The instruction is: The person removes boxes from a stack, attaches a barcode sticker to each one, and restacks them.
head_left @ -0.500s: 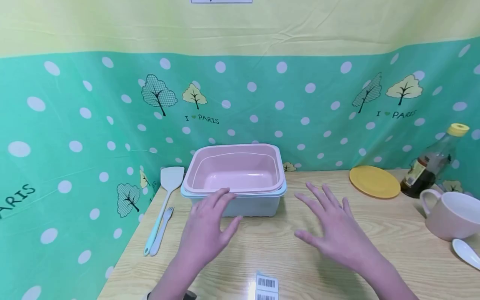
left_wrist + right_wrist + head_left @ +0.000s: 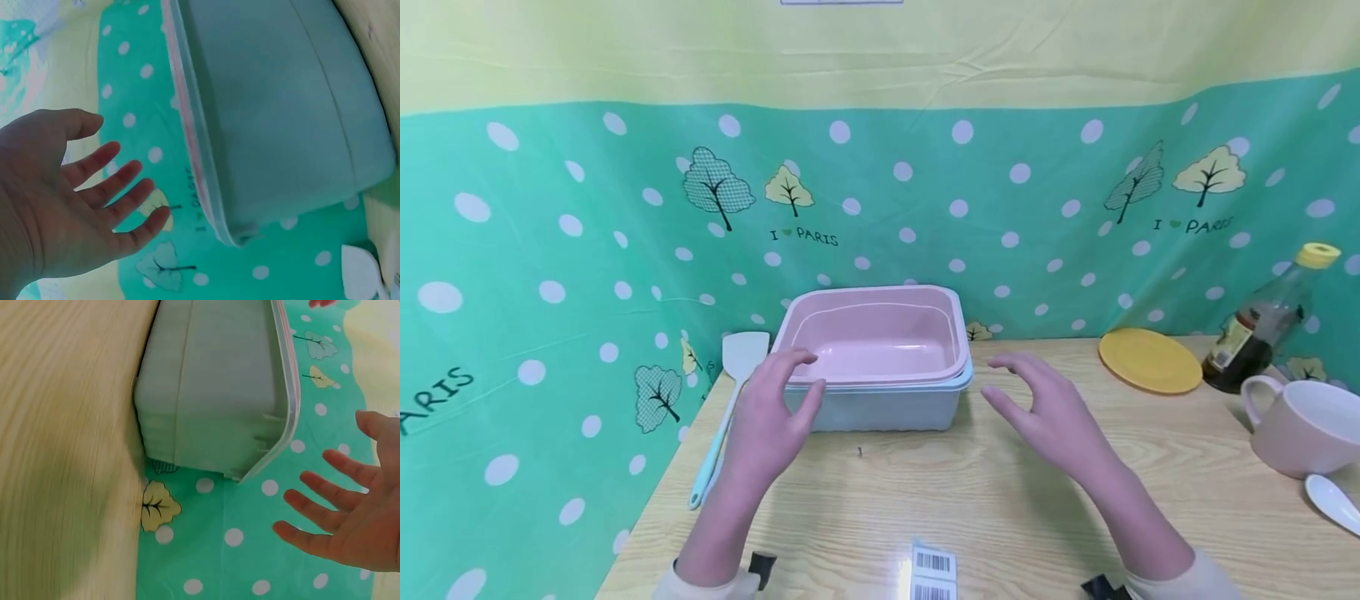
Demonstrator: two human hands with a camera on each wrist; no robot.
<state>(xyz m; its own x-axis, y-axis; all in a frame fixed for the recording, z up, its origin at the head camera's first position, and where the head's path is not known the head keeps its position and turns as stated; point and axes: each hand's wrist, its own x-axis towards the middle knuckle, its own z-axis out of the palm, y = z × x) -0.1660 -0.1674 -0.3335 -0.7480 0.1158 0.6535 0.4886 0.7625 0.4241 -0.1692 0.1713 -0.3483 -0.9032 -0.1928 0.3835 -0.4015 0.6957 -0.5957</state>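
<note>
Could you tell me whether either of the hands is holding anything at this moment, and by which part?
Nothing is held: the left hand and right hand hover open beside the nested tubs.

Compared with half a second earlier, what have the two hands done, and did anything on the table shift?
Both hands moved forward and apart: the left hand now sits at the left end of the nested pink and blue tubs, the right hand near the right end. Neither grips anything. The tubs, spatula and yellow plate stayed put.

Both hands, left (image 2: 767,417) and right (image 2: 1045,417), raised (fingers loosely spread)
</note>
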